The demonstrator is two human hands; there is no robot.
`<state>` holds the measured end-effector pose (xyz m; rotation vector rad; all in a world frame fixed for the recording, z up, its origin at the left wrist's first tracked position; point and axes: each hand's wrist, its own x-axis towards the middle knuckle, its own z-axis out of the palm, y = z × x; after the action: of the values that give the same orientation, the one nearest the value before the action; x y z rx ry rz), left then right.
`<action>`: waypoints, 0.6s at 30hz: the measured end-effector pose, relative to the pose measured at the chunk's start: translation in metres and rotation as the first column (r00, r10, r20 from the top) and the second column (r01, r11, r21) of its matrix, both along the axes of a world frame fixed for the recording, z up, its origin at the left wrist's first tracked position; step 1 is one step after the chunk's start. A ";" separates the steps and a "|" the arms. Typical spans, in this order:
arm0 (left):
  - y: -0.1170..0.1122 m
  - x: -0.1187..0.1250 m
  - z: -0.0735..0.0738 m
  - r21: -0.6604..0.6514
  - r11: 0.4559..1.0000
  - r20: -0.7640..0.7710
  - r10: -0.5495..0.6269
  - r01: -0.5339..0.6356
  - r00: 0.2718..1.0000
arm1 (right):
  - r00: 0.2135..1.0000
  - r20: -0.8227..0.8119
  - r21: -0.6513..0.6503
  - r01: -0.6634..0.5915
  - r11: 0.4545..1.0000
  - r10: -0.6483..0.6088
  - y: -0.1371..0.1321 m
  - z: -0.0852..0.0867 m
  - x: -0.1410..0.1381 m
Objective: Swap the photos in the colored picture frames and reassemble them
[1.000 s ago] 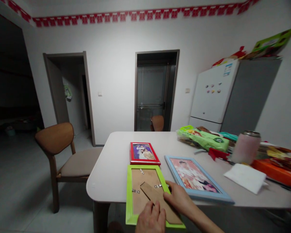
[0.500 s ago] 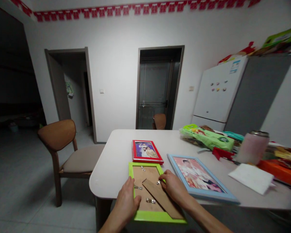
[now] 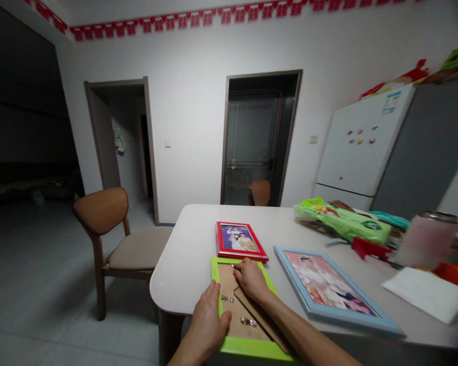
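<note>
A lime-green picture frame (image 3: 252,347) lies face down at the near edge of the table, its brown backing board (image 3: 234,330) showing. My left hand (image 3: 206,317) grips the frame's left side, thumb over the board and fingers along the outer edge. My right hand (image 3: 251,279) reaches across the board, its fingers closed at a small metal clip (image 3: 233,266) near the far edge. Two more metal clips show, one by my left fingers and one (image 3: 248,321) lower down. The brown stand leg (image 3: 257,317) slants across the board, partly under my right forearm.
Just beyond lies a red picture frame (image 3: 262,254) with a photo. On the right is a larger light-blue picture frame (image 3: 309,305), photo up. Farther right are a green package (image 3: 347,221), a pink bottle (image 3: 427,241) and white tissue (image 3: 425,295). A chair (image 3: 101,211) stands left of the table.
My right hand has moved from the right-side clip to the clip at the far edge. My left hand keeps its hold on the frame. The view has shifted slightly right.
</note>
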<state>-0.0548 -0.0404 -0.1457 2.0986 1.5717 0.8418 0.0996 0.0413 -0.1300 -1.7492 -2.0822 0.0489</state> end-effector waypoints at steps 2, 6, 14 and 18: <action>0.001 0.000 0.000 0.003 1.000 -0.010 -0.010 0.010 1.000 | 1.000 -0.014 -0.001 0.016 1.000 -0.016 0.006 -0.004 -0.004; 0.002 0.000 0.001 0.011 1.000 -0.010 -0.015 0.015 1.000 | 0.999 -0.035 -0.014 -0.002 1.000 0.001 0.011 -0.007 -0.004; 0.003 0.000 0.000 0.020 1.000 0.007 0.013 -0.013 1.000 | 0.992 -0.065 0.033 -0.104 0.994 0.106 -0.015 0.004 -0.005; 0.004 0.002 -0.004 0.046 0.999 0.016 0.018 -0.019 1.000 | 0.954 -0.135 0.021 -0.266 0.964 0.266 -0.041 0.005 -0.010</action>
<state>-0.0527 -0.0364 -0.1495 2.1071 1.5803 0.9071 0.0896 0.0006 -0.1253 -1.4097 -2.1990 0.2381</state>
